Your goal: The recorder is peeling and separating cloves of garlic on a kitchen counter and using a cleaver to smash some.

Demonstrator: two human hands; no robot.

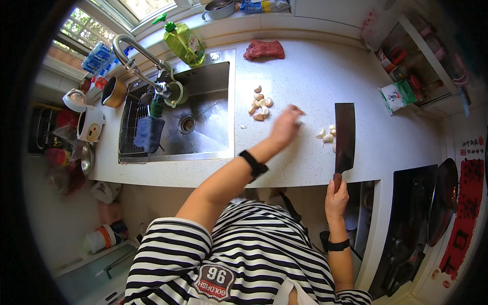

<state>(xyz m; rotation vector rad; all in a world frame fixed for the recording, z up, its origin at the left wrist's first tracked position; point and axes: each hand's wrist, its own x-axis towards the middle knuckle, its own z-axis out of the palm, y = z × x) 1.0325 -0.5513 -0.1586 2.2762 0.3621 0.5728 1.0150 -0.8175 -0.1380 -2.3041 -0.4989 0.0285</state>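
Observation:
My right hand (337,198) grips the wooden handle of a cleaver (345,133), whose dark, broad blade points away from me over the white speckled counter (297,164). Several pale garlic cloves (327,137) lie against the blade's left side, some partly hidden by it. Blurred, my left hand (286,126) is above the counter between these cloves and a second group of garlic cloves (260,103) near the sink. Whether its fingers hold anything cannot be told. A small white scrap (243,127) lies left of that hand.
At left is a steel sink (231,114) with a faucet (141,57) and a dish rack holding a blue cloth (149,133). A soap bottle (185,44) and a red cloth (264,50) are at the back. A black cooktop (404,221) is at right.

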